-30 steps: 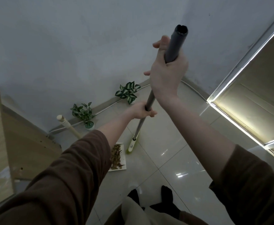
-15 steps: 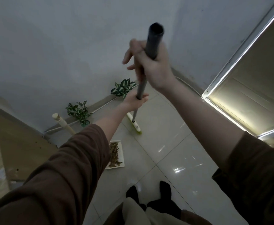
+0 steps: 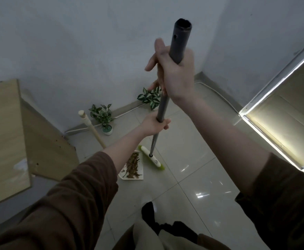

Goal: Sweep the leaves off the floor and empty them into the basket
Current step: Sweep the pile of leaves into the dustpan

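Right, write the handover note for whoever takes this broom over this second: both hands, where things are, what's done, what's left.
Left hand: grips the broom handle low down.
Right hand: grips the same handle near its top end.
Broom head: down at the tiles, close beside the dustpan.
Leaves: a brown pile lies in the dustpan.
Done: leaves gathered into the dustpan.
Left: empty the dustpan into the basket, which is not in view.
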